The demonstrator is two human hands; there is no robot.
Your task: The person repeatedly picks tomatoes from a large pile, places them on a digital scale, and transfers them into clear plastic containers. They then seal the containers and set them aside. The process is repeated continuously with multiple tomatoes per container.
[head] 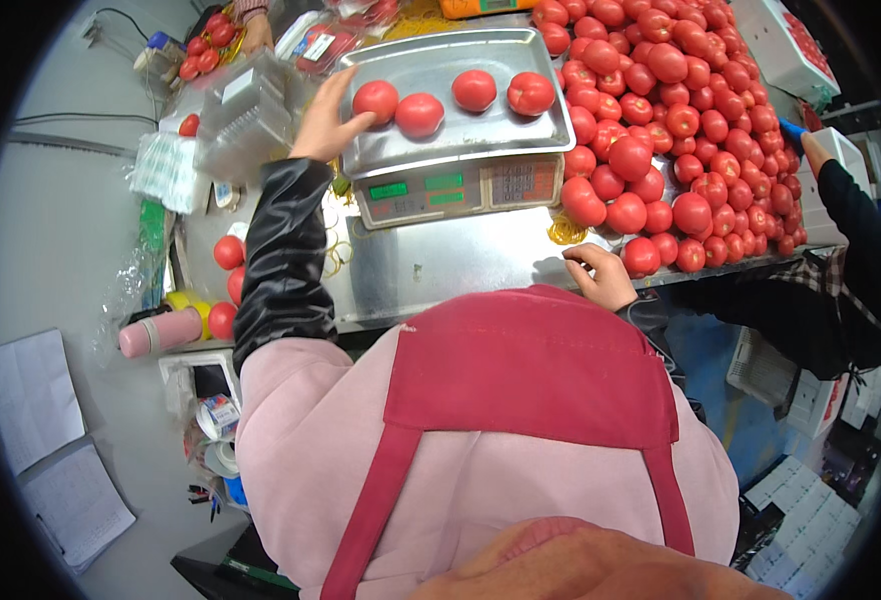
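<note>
My left hand [328, 120] is at the left rim of the steel weighing tray [478, 139], its thumb and fingers spread around the near side of a red tomato [375, 102]. Whether the thumb touches that tomato is unclear. Beside it in the tray lies a second tomato [419, 115], and farther right are two more, a tomato [474, 91] and a ribbed tomato [530, 94]. Under the tray is the digital scale [425, 199] with lit green displays. My right hand [602, 276] rests low at the table's front edge, fingers loosely curled, with nothing visible in it.
A large heap of tomatoes [680, 120] covers the right side. Yellow rubber bands [566, 228] lie before the scale. Clear plastic trays [249, 105] are stacked at left, above a pink bottle [159, 332]. A co-worker's sleeved arm [845, 195] reaches in from the right; another person's hand [257, 34] is at upper left.
</note>
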